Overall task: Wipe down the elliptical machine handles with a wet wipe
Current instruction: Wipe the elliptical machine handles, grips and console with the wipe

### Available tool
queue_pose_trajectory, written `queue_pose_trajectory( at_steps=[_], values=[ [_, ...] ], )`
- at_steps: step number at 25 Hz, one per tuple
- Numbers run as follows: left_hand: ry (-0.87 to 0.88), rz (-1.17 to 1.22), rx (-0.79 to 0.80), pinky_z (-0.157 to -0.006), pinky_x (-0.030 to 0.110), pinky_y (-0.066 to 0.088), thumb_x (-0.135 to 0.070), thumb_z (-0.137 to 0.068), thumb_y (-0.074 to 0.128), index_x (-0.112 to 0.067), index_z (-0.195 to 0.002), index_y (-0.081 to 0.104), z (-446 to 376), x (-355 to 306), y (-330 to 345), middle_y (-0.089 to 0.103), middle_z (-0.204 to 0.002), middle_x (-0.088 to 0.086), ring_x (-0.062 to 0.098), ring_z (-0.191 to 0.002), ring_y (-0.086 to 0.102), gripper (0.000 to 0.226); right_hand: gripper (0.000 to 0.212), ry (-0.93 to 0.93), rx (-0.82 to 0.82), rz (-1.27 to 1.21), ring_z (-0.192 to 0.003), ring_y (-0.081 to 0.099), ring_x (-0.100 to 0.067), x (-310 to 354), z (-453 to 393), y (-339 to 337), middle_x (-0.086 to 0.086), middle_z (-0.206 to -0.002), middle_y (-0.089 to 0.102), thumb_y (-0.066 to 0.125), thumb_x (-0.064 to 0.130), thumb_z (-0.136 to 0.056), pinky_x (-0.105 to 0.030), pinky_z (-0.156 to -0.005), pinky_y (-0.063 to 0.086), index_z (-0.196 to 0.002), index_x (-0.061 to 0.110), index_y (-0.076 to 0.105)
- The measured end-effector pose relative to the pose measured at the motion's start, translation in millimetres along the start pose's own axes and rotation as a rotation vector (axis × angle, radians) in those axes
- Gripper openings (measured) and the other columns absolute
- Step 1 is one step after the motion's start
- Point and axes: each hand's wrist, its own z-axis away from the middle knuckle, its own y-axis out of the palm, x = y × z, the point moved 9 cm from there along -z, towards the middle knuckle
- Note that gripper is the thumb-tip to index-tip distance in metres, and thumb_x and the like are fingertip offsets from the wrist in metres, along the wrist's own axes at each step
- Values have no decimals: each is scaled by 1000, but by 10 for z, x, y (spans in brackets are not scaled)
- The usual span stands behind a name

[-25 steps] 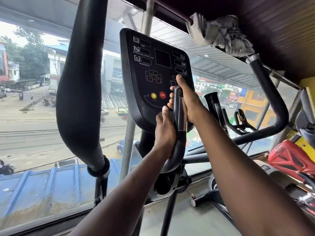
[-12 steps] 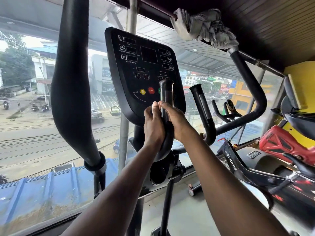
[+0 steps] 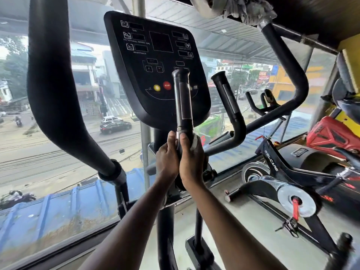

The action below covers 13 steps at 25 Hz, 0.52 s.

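The elliptical's short left fixed handle (image 3: 182, 98) rises black with a metal sensor strip in front of the console (image 3: 155, 61). My left hand (image 3: 167, 154) and my right hand (image 3: 191, 160) both grip its lower curved part, side by side. A white wet wipe (image 3: 195, 142) shows under my right fingers, pressed against the handle. The matching right fixed handle (image 3: 227, 98) stands bare just to the right. The long padded left swing handle (image 3: 52, 78) fills the left of the view; the right swing handle (image 3: 290, 61) bends at the upper right.
A large window runs behind the machine, with a street below. A grey cloth (image 3: 233, 6) hangs on a beam at the top. An exercise bike (image 3: 276, 168) and red equipment (image 3: 331, 133) stand on the floor at the right.
Both hands have slid down the short left handle, from its top near the console to its lower curve. The view has shifted, and the wipe now shows under my right fingers.
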Motion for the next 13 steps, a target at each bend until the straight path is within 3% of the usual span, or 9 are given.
queue_pose_trajectory(
  at_steps=[3,5,6,8,9,10,11,13],
  values=[
    [90,-47,-5,-66,11,41,-36,-106,32,-24,-87,64,168,-43,-11,62,-72,-17,-5,-70,57,39,21,7,6,-70,-75,53,21,-79,119,-26,6,-94,62,48,23,-100,1,-68,36,-111,7,55],
    [91,-31,-35,-63,15,42,-33,-106,36,-20,-92,67,158,47,-12,64,-73,-13,5,-72,59,37,28,33,19,-64,-83,48,28,-169,176,-47,7,-106,58,45,19,-101,6,-74,32,-124,7,54],
    [64,-26,-62,-64,20,43,-31,-105,40,-19,-95,68,135,81,-18,65,-74,-11,10,-74,59,33,32,54,37,-90,-92,48,24,-210,188,-60,5,-113,59,45,22,-101,4,-83,34,-128,7,54],
    [-41,95,-136,-69,26,47,-28,-99,51,-19,-95,68,98,78,-46,66,-76,-6,16,-77,61,20,35,69,85,-160,-106,57,-2,-231,133,-114,-1,-115,65,46,35,-95,-25,-102,44,-117,12,62],
    [-71,186,-190,-67,25,48,-25,-97,54,-19,-94,65,106,-24,-62,65,-79,-5,17,-79,61,13,33,58,96,-174,-104,59,-13,-221,46,-183,-1,-107,66,45,38,-91,-38,-100,46,-106,18,67],
    [-17,216,-273,-66,20,47,-23,-94,55,-18,-96,61,135,-227,-106,62,-83,-4,16,-81,59,8,29,68,85,-178,-103,59,-16,-176,-69,-296,1,-103,65,45,38,-88,-39,-95,48,-97,24,69],
    [140,171,-351,-68,19,44,-23,-92,56,-18,-99,56,204,-549,-147,58,-87,-3,15,-84,56,8,26,84,65,-200,-102,59,-15,-141,-222,-416,0,-103,65,46,35,-85,-31,-90,48,-90,28,70],
    [557,-36,-336,-74,25,43,-26,-89,57,-21,-99,53,474,-1279,66,55,-91,0,18,-88,54,12,23,56,79,-272,-99,62,-11,37,-506,-650,-6,-109,66,50,29,-82,-16,-79,47,-90,28,71]
  ],
)
